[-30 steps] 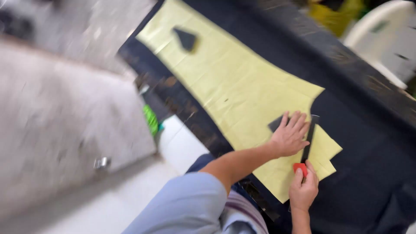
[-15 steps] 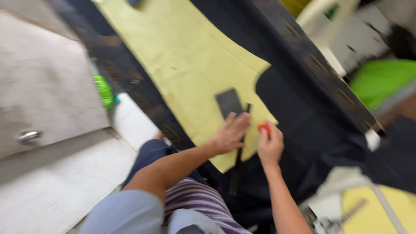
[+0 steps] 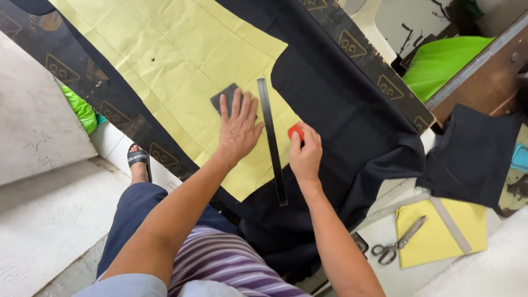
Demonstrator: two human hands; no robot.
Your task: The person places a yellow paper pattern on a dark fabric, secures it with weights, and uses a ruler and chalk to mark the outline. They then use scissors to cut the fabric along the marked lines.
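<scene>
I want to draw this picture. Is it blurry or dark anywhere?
Head view: sharp and evenly daylit; the left hand on the yellow paper pattern, the ruler and the right hand with red chalk look crisp, with soft shadows; the dark fabric hides detail.

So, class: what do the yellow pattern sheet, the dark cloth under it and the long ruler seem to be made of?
Yellow pattern sheet: paper, matte, with sharp fold creases.
Dark cloth: woven fabric, matte, draping in soft folds.
Long ruler: probably metal, thin, grey, slightly shiny.
</scene>
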